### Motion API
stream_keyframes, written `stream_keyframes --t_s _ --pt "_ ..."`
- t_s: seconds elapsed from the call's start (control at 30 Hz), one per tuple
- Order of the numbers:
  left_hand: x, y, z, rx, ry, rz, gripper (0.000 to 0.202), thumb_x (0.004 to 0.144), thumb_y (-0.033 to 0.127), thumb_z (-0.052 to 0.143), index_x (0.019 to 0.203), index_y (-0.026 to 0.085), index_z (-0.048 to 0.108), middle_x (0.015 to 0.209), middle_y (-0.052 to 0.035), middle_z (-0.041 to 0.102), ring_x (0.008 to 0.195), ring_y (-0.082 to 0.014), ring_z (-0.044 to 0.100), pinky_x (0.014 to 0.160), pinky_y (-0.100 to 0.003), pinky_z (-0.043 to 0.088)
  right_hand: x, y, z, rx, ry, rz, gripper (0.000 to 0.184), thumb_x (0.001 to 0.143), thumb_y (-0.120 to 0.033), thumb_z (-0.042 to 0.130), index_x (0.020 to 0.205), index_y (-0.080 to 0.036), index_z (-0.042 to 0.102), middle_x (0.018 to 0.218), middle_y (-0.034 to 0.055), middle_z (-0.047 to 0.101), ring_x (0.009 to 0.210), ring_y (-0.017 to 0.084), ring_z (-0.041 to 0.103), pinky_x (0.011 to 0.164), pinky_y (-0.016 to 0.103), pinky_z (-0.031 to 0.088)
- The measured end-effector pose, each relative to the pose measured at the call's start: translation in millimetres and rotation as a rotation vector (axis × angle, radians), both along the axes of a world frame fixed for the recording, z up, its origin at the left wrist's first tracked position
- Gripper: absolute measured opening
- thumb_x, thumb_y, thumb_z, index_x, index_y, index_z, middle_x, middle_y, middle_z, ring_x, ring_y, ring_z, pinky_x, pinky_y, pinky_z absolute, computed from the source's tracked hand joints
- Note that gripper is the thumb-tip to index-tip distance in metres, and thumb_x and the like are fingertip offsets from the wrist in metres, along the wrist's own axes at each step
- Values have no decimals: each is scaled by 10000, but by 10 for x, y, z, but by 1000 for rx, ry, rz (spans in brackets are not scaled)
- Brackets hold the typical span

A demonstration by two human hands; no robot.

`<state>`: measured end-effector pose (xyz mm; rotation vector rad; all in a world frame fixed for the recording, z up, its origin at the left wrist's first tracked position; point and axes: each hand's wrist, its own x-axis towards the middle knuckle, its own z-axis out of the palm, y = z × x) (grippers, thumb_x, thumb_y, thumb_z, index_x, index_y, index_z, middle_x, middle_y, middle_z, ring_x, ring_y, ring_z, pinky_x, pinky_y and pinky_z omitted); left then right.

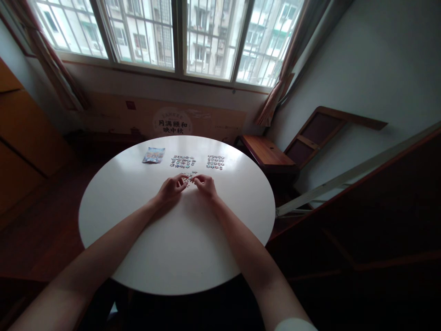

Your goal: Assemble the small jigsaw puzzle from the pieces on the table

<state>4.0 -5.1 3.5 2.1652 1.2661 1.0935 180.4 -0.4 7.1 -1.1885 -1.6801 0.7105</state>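
My left hand [173, 185] rests over the round white table with its thumb and index finger apart, beside a small loose heap of jigsaw puzzle pieces [186, 174]. Opposite it, my right hand [205, 185] has thumb and index finger pinched together at the same heap, seemingly on one small piece. The fingertips of both hands almost meet and cover part of the heap. Farther back, a group of spread-out puzzle pieces [183, 162] lies in rows. To its right is a second group of puzzle pieces [215, 162] in a neat block.
A small printed packet [154, 155] lies at the table's back left. The white table [179, 257] has a rounded edge all around. Beyond it stand a wooden chair [267, 151] at the right and a printed cardboard panel [206, 115] under the barred windows.
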Motion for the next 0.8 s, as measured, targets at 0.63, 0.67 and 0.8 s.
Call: stream_keyframes --t_s 0.63,0.67,0.8 --pt "-14 6 -36 11 14 -64 225 820 338 576 934 170 672 620 8 615 537 -114 557 526 -207 435 8 69 -67 -169 359 189 176 701 -280 588 743 -130 670 650 28 646 567 115 579 550 236 458" --pt "-14 6 -34 12 13 -69 222 822 340 574 925 171 673 623 7 617 542 -115 560 528 -207 437 11 64 -60 -168 353 196 175 702 -279 588 744 -130 671 653 28 647 571 115 579 555 236 458" --pt "-11 1 -32 9 -7 -96 211 829 343 566 889 173 675 629 5 621 543 -115 562 529 -207 440 21 43 -33 -149 327 215 167 706 -274 593 744 -132 671 639 22 642 585 115 576 568 234 454"
